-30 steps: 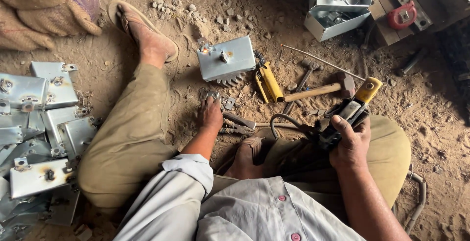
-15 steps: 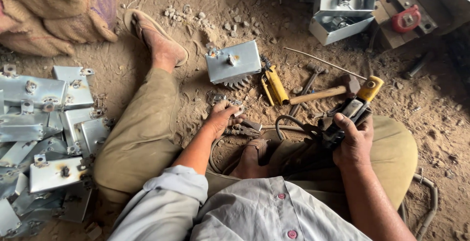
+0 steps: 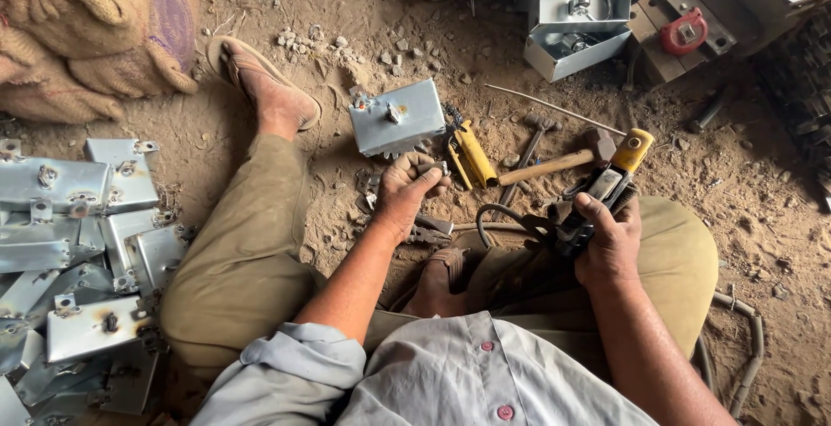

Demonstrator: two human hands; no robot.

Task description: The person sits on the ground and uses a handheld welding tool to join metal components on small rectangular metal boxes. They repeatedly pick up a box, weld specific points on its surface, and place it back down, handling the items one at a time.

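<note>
Your left hand [image 3: 407, 192] pinches a small metal piece [image 3: 441, 167] just below the grey box [image 3: 398, 116]; your right hand [image 3: 610, 240] fingers clamp the tool [image 3: 606, 185]

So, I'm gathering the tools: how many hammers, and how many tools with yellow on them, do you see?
Hammers: 2 (big hammer, small hammer)
Yellow-handled tool on the dirt: 1
Yellow-tipped tool in the right hand: 1
Total: 4

The small part pinched in the left hand [image 3: 407, 194] is too small to tell. The sack [image 3: 91, 32] is cut off at the top-left corner.
</note>
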